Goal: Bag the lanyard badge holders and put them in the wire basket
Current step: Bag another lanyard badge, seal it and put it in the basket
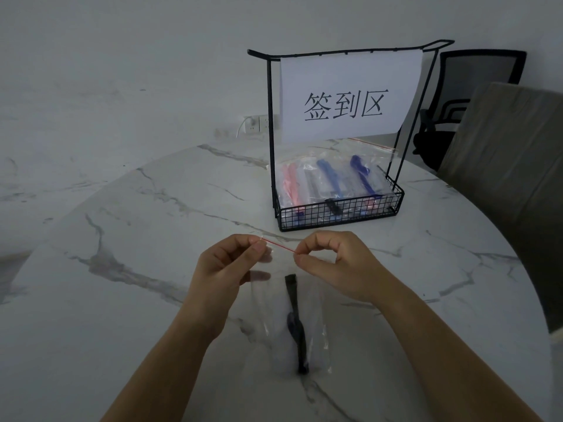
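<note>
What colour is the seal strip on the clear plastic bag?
Red; the thin seal strip shows best in head view.

An office-like sign-in spot: a paper sign point(350, 99) reading 签到区 hangs from the wire basket point(338, 215) on a round marble desk point(146, 239), with a mesh office chair point(478, 71) and wall sockets point(259, 124) behind.

Marble table point(137, 269); paper sign point(350, 74); office chair point(475, 71); wall socket point(259, 123).

I see a round white marble bench point(146, 208). Behind it: plain grey wall point(137, 41), white wall socket point(259, 124), black mesh chair point(478, 68). Light is dim.
</note>
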A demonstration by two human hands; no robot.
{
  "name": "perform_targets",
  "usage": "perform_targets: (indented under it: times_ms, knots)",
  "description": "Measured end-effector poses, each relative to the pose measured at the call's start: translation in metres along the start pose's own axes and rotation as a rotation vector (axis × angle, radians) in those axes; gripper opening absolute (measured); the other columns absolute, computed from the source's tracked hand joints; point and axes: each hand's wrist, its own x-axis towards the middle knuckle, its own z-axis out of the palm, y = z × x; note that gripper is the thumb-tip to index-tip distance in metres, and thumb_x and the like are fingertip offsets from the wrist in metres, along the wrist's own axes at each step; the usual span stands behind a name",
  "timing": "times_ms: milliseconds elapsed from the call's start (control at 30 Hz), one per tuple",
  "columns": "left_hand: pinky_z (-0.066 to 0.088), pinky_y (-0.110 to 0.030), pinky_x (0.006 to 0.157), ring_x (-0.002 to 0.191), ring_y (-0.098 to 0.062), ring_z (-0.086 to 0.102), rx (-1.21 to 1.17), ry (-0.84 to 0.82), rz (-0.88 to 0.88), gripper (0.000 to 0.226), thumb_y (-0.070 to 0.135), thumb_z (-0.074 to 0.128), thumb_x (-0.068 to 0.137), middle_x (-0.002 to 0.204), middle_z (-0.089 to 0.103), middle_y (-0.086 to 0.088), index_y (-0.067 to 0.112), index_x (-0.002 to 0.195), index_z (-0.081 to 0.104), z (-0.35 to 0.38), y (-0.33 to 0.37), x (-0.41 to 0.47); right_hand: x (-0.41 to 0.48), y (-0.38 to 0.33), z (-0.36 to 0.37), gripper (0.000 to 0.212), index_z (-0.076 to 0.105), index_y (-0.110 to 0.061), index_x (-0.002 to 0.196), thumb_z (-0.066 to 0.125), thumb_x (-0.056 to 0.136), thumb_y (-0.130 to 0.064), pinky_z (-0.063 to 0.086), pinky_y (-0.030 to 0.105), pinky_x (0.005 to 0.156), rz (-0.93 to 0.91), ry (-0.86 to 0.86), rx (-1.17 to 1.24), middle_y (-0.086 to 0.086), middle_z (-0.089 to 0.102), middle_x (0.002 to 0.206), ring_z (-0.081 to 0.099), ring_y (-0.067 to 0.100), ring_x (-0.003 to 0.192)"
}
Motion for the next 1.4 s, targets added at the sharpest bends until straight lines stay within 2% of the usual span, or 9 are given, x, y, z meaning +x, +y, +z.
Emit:
perform_targets:
  times_ms: [100, 233, 367, 400, 500, 567, 1033, 1200, 1400]
  knots:
    - [0.059, -0.032, 0.069, 0.086, -0.024, 0.069, 0.004, 0.0, 0.007, 0.022, 0.028, 0.064, 0.083, 0.085, 0.071, -0.01, 0.01, 0.088, 0.074, -0.001, 0.001, 0.0, 0.002, -0.001, 0.0, 0.023, 0.072, -0.048, 0.082, 0.072, 0.088, -0.026, 0.052, 0.018, 0.075, 0.005, -0.011, -0.002, -0.02, 0.072, 0.092, 0.068, 0.005, 0.085]
    - [0.059, -0.033, 0.07, 0.086, -0.024, 0.069, 0.0, 0.011, 0.005, 0.017, 0.026, 0.063, 0.086, 0.086, 0.071, -0.01, 0.015, 0.085, 0.075, -0.003, 0.002, 0.001, 0.001, -0.002, -0.001, 0.013, 0.073, -0.046, 0.085, 0.072, 0.086, -0.033, 0.051, 0.015, 0.078, 0.004, -0.019, 0.009, -0.019, 0.073, 0.093, 0.069, 0.007, 0.088]
    - [0.059, -0.033, 0.07, 0.087, -0.026, 0.069, -0.011, 0.038, -0.005, 0.019, 0.016, 0.059, 0.093, 0.087, 0.071, -0.011, 0.013, 0.085, 0.075, -0.007, 0.001, 0.002, 0.004, 0.003, -0.002, 0.017, 0.071, -0.046, 0.083, 0.07, 0.089, -0.031, 0.053, 0.053, 0.08, 0.045, -0.022, -0.04, -0.022, 0.071, 0.092, 0.063, 0.048, 0.088]
    - [0.059, -0.033, 0.07, 0.088, -0.026, 0.068, -0.011, 0.039, -0.007, 0.019, 0.016, 0.059, 0.094, 0.087, 0.071, -0.012, 0.012, 0.085, 0.075, -0.007, 0.001, 0.002, 0.004, 0.004, -0.003, 0.017, 0.071, -0.046, 0.082, 0.07, 0.09, -0.03, 0.054, 0.05, 0.079, 0.045, -0.029, -0.043, -0.023, 0.071, 0.092, 0.064, 0.044, 0.088]
    - [0.059, -0.033, 0.07, 0.087, -0.026, 0.068, -0.038, 0.048, -0.015, 0.019, 0.022, 0.061, 0.089, 0.087, 0.07, -0.013, 0.008, 0.087, 0.074, -0.008, 0.001, 0.002, 0.003, 0.006, -0.005, 0.013, 0.073, -0.039, 0.085, 0.072, 0.089, -0.027, 0.05, 0.012, 0.078, 0.018, -0.034, -0.025, -0.021, 0.072, 0.092, 0.068, 0.005, 0.088]
    - [0.059, -0.033, 0.069, 0.087, -0.025, 0.068, -0.066, 0.055, -0.02, 0.021, 0.025, 0.062, 0.085, 0.087, 0.07, -0.012, 0.008, 0.087, 0.074, -0.009, 0.001, 0.003, 0.003, 0.007, -0.009, 0.015, 0.072, -0.038, 0.084, 0.072, 0.089, -0.024, 0.043, 0.005, 0.079, 0.029, -0.021, -0.029, -0.022, 0.072, 0.09, 0.066, -0.002, 0.088]
    - [0.059, -0.032, 0.068, 0.082, -0.023, 0.068, -0.077, 0.067, -0.013, 0.021, 0.027, 0.064, 0.082, 0.085, 0.07, -0.01, 0.009, 0.086, 0.074, -0.009, 0.0, 0.003, 0.007, 0.022, -0.017, 0.004, 0.065, -0.038, 0.092, 0.063, 0.095, -0.036, 0.045, 0.008, 0.081, 0.06, -0.07, -0.16, -0.018, 0.069, 0.093, 0.062, -0.003, 0.09]
    - [0.059, -0.032, 0.067, 0.082, -0.023, 0.068, -0.085, 0.078, -0.005, 0.023, 0.028, 0.063, 0.081, 0.086, 0.071, -0.01, 0.008, 0.087, 0.073, -0.01, 0.001, 0.005, 0.006, 0.025, -0.026, 0.025, 0.07, -0.035, 0.08, 0.069, 0.074, -0.059, 0.048, 0.01, 0.071, 0.065, 0.042, -0.112, -0.021, 0.07, 0.08, 0.063, -0.003, 0.074]
    - [0.059, -0.031, 0.067, 0.081, -0.021, 0.068, -0.104, 0.068, 0.008, 0.021, 0.027, 0.062, 0.082, 0.085, 0.07, -0.009, 0.009, 0.085, 0.073, -0.009, 0.0, 0.003, 0.008, 0.034, -0.025, 0.026, 0.073, -0.038, 0.075, 0.07, 0.07, -0.063, 0.042, 0.009, 0.057, 0.1, 0.03, -0.05, -0.014, 0.066, 0.064, 0.051, -0.004, 0.056]
